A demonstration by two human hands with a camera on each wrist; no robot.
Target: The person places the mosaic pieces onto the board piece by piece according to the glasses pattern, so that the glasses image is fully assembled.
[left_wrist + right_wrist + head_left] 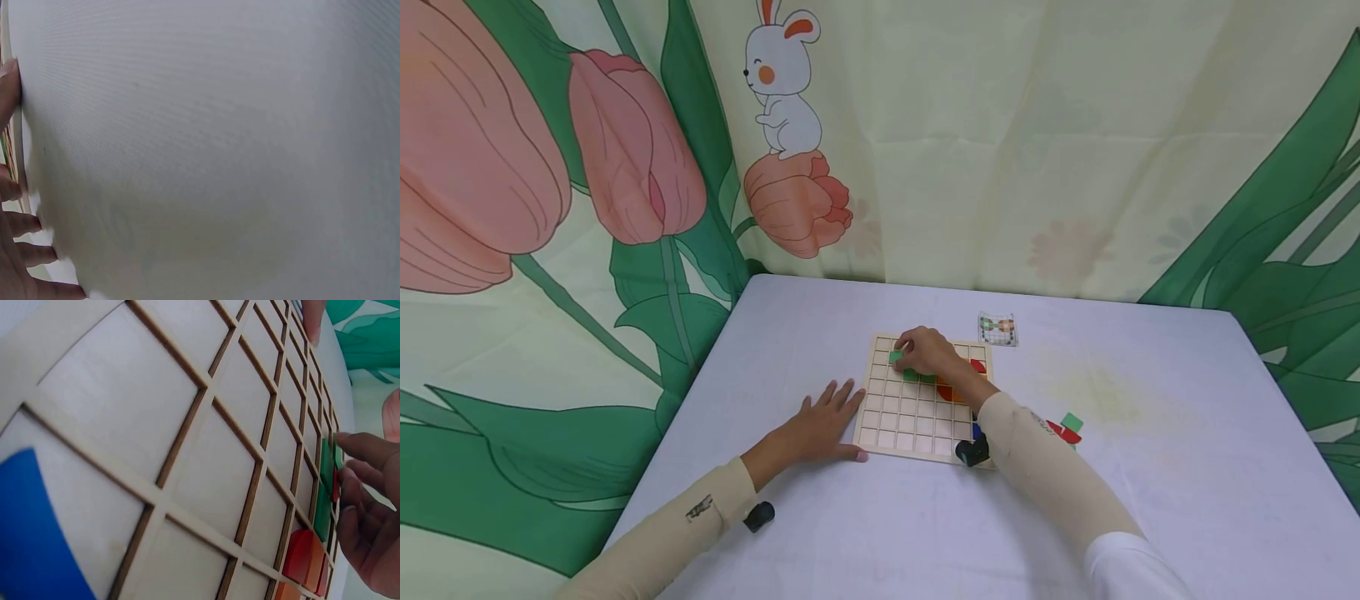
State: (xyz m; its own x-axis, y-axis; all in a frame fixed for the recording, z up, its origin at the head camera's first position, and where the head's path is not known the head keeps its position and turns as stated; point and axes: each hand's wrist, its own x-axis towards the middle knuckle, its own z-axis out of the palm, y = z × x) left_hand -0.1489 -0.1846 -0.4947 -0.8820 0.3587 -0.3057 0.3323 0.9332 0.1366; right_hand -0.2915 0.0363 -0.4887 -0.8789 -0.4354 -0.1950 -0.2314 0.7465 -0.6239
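Observation:
A wooden grid board [887,417] lies on the table with coloured pieces in its cells. Over its upper left part, my right hand [927,352] pinches a small green piece [897,357] between thumb and fingers. In the right wrist view the fingertips of this hand [369,481] meet at that green piece [339,454], low over the cells. Other green pieces [322,509] lie beside it. With fingers spread, my left hand [826,423] rests on the table along the board's left edge, thumb at the lower left corner.
Red and orange pieces [299,556] sit farther right on the board, and a blue piece [40,531] lies near its right side. Loose red pieces [1066,433] and a green square [1072,422] lie right of my forearm. A small pattern card [997,330] lies behind the board.

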